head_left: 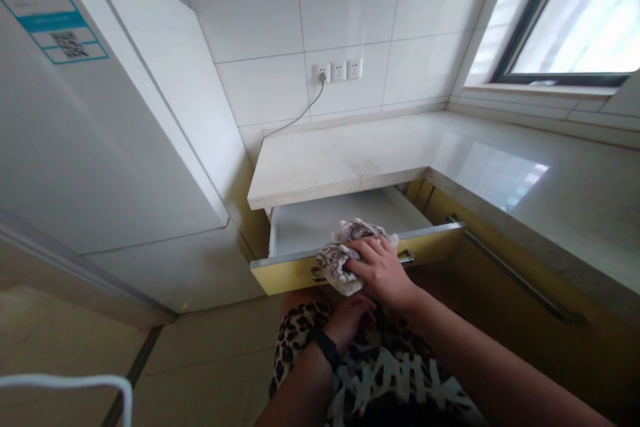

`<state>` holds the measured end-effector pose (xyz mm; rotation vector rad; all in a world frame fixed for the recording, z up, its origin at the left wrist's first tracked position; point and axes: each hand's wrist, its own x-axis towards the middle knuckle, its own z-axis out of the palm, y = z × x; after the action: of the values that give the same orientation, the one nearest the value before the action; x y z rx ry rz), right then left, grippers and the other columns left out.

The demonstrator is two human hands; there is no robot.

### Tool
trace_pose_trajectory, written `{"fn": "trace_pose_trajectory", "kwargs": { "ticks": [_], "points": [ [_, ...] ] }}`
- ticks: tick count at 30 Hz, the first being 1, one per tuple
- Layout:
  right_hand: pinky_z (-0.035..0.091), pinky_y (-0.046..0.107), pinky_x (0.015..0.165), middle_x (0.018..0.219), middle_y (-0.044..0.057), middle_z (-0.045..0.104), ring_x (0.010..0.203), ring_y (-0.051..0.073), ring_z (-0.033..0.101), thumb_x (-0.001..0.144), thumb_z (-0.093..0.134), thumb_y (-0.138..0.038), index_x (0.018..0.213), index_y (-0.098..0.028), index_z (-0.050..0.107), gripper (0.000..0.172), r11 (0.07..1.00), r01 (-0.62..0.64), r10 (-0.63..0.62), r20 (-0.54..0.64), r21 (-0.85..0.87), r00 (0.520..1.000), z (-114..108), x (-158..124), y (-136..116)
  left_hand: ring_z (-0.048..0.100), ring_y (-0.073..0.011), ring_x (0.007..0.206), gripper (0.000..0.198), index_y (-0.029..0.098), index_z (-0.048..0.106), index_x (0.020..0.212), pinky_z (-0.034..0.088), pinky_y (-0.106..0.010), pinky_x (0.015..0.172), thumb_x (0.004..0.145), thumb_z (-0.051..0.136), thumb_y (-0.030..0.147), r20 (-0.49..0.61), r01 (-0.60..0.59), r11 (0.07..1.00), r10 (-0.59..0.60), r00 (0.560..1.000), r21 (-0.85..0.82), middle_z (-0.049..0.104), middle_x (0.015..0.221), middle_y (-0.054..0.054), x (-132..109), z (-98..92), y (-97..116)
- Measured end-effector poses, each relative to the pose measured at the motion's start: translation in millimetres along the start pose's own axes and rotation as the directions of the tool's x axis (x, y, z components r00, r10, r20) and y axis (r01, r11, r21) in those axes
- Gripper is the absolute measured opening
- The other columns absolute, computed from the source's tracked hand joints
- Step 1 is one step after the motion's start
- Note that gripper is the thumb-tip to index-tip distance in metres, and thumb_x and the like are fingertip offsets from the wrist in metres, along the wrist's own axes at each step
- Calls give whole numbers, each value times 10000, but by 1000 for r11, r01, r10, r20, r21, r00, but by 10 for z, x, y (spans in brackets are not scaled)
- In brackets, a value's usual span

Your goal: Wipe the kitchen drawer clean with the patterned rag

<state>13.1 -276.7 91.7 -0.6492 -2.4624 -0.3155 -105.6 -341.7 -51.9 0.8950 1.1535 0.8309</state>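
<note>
A crumpled cloth (345, 265), white with a dark pattern, is bunched over the drawer's front edge. My right hand (383, 273) is closed on it, with fingers bent over the top and right side. The pulled-out drawer (295, 273) has a yellow front, a grey top edge and a pale interior. Its metal handle (407, 257) is partly covered by the cloth and hand. Below, in front of my lap, my left hand (353, 317) is held with loosely bent fingers apart and no object visible in it. A dark band circles that wrist.
Above the drawer, a pale countertop (305, 167) overhangs and turns along the right. A long metal bar handle (520, 280) lies on the yellow cabinet at right. A tall white appliance (125, 147) stands at left. A cord (295, 121) runs from wall sockets (339, 71).
</note>
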Motion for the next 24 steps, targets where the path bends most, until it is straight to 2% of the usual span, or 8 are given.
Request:
{"fn": "trace_pose_trajectory", "kwargs": {
  "ticks": [4,8,11,14,16,19,22,24],
  "points": [
    [323,458,967,1221,98,613,1143,295,484,836,632,-196,996,-253,713,188,976,-176,165,-93,-125,982,-63,-568,455,601,-155,731,214,146,654,988,473,-289,713,894,528,291,-27,-75,997,75,997,27,643,809,-22,-36,12,-98],
    [356,455,944,1234,126,578,1122,304,479,779,610,-154,960,-213,691,207,918,-330,293,-183,-218,938,-89,-921,842,598,-162,752,215,160,667,968,447,-268,689,863,541,298,-12,-110,988,112,994,110,642,794,-21,-108,20,-101],
    [395,440,923,1205,142,563,1098,304,478,759,627,-198,908,-189,660,153,864,-449,383,-282,-227,880,-70,-1098,1074,601,-163,751,209,166,665,972,440,-263,681,870,537,296,18,-123,977,122,992,173,640,778,-17,-125,34,-95],
    [436,413,883,1149,140,554,1055,298,475,735,640,-239,917,-185,636,190,804,-571,477,-393,-166,786,-32,-1204,1199,609,-165,743,219,165,654,984,441,-265,672,882,510,295,36,-126,970,121,992,210,647,777,-19,-115,39,-104],
    [444,408,878,1141,135,542,1046,298,468,719,641,-237,947,-189,631,233,772,-623,522,-432,-127,735,-8,-1198,1186,610,-168,743,231,166,652,993,444,-268,673,886,497,299,43,-127,966,120,992,226,650,783,-21,-104,36,-116],
    [433,421,892,1140,135,536,1047,304,456,718,646,-222,973,-187,642,258,754,-648,553,-428,-107,714,25,-1045,1006,614,-179,790,245,168,666,1002,449,-279,704,880,504,307,42,-131,958,124,991,254,664,841,-31,-84,25,-134],
    [405,435,918,1163,129,538,1064,307,445,736,657,-221,996,-199,666,261,777,-623,556,-365,-93,747,78,-758,692,618,-197,871,250,172,687,1006,447,-295,759,869,526,305,41,-132,950,126,991,282,680,929,-46,-63,21,-149],
    [365,461,949,1204,119,540,1088,311,439,739,657,-209,1022,-227,682,285,822,-562,516,-295,-94,804,139,-535,462,618,-199,848,251,169,692,1009,443,-302,750,869,528,300,54,-124,948,113,992,294,680,902,-45,-52,27,-153]
  ]
}}
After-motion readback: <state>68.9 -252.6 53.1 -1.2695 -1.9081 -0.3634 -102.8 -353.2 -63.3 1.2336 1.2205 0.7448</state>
